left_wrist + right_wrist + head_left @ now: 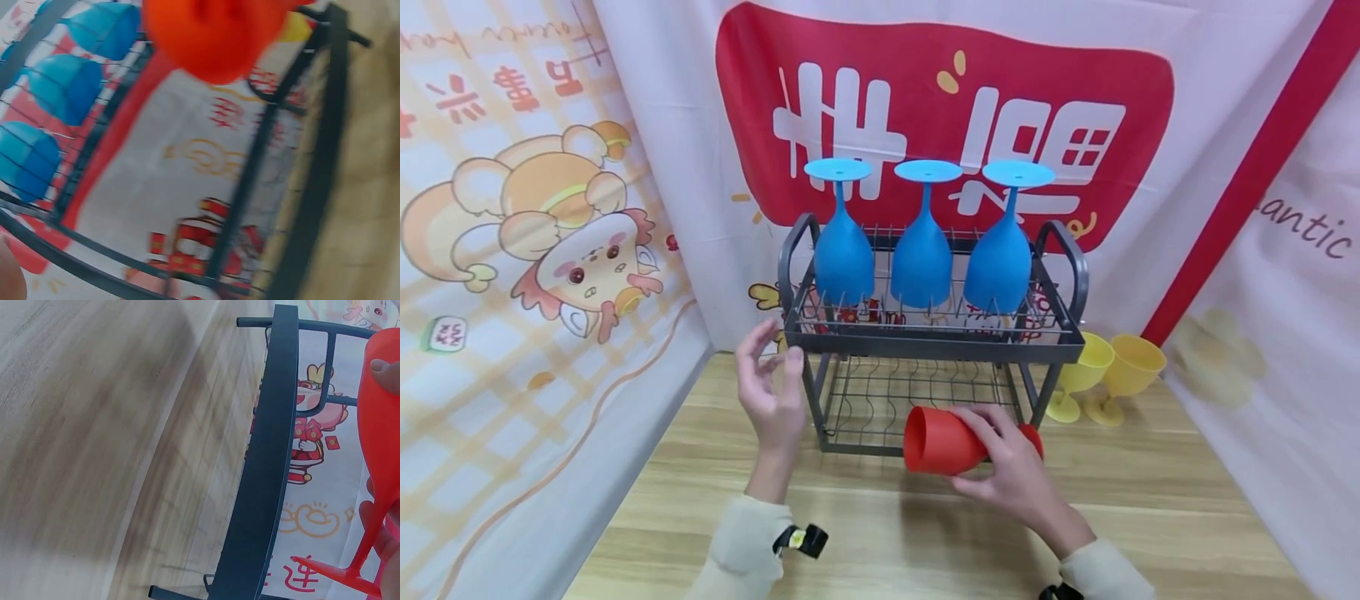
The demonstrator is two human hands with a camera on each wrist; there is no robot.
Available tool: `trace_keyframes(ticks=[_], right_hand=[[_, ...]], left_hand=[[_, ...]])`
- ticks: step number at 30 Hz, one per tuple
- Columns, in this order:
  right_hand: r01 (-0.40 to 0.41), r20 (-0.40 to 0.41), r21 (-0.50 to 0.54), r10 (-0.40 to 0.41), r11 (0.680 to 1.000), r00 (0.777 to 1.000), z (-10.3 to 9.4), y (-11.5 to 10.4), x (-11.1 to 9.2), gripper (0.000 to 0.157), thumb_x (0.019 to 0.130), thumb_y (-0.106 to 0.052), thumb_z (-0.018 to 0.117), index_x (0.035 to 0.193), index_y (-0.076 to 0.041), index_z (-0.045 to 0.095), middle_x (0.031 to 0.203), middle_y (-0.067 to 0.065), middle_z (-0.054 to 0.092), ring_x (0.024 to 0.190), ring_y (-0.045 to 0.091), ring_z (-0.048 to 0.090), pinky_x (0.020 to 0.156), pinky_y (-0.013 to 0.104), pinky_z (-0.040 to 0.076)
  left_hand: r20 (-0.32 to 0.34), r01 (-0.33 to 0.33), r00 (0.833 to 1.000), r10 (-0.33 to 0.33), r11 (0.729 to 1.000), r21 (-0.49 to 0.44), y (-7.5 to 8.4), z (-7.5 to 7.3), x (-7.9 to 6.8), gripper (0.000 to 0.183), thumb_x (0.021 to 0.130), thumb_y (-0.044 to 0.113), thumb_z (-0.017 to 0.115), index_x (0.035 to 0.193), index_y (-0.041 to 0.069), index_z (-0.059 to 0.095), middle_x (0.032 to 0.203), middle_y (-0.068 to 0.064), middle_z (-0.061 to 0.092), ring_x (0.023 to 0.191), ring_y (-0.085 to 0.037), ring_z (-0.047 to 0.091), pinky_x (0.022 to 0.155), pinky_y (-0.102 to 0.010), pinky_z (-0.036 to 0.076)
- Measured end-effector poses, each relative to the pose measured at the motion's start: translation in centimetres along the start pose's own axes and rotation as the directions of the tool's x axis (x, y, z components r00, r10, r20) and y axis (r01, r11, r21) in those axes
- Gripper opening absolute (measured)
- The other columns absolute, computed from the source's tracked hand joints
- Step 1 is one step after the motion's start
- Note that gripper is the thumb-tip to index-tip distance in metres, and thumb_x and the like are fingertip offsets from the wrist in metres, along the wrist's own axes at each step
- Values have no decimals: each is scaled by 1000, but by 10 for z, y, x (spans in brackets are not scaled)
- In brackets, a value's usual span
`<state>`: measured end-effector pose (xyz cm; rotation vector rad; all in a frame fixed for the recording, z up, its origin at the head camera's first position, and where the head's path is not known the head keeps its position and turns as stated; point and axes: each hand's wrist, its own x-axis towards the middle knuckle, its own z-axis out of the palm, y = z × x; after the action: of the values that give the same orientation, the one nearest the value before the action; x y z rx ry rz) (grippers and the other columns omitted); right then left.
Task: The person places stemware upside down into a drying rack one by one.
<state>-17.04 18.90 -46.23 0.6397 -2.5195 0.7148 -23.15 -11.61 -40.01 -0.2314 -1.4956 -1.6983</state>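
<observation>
My right hand [1007, 471] grips a red goblet [943, 442] that lies sideways in front of the rack's lower tier, its mouth pointing left. In the right wrist view the red goblet [381, 425] shows its bowl, thin stem and flat foot, with fingers round the bowl and stem. My left hand [771, 392] is raised beside the left front post of the dark dish rack [932, 346], fingers loosely bent and holding nothing. Three blue goblets [921, 262] stand upside down in a row on the upper tier, feet upward.
Two yellow goblets [1123, 367] stand upright on the wooden table [880, 533], right of the rack. The lower wire tier [917, 387] sits close above the table. Printed cloth [655, 167] hangs behind and at both sides.
</observation>
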Motion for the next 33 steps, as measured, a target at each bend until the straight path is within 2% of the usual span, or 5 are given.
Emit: trace_keyframes(ticks=[4,8,15,19,33], right_hand=[[23,5,-7,-23,1000,1000,0,-5,5,97,62,-28,105,148,-26,58,140,2,59,123,26,63,83,40,68],[38,12,-21,-38,999,999,0,-10,11,97,64,-30,104,148,-28,57,140,1,59,123,25,64,84,39,68],[61,27,-53,-60,997,998,3,-15,13,96,65,-35,104,149,-26,58,141,5,59,122,27,65,86,41,67],[64,22,-78,-62,995,998,4,-14,11,96,63,-37,104,148,-26,59,141,4,59,122,26,65,86,41,68],[77,-24,-122,-81,990,996,10,-20,2,98,63,-38,104,149,-25,58,141,6,60,127,25,60,89,43,67]], left_hand=[[58,-69,996,68,997,20,-20,-11,-34,42,92,1,69,133,-4,60,127,-16,65,113,-25,62,92,-22,55],[321,-40,947,26,999,35,-29,-13,-60,52,89,3,73,139,0,58,133,-15,64,114,-21,63,92,-23,56],[718,96,665,-206,977,192,-21,3,-84,81,87,29,83,158,33,43,159,-1,48,137,-22,55,101,-38,61],[779,126,565,-270,962,242,-17,12,-90,84,85,39,86,157,43,41,158,0,49,135,-22,55,98,-36,62],[736,150,585,-340,937,314,-11,13,-93,69,83,32,90,142,41,56,141,15,58,125,-17,59,90,-32,63]])
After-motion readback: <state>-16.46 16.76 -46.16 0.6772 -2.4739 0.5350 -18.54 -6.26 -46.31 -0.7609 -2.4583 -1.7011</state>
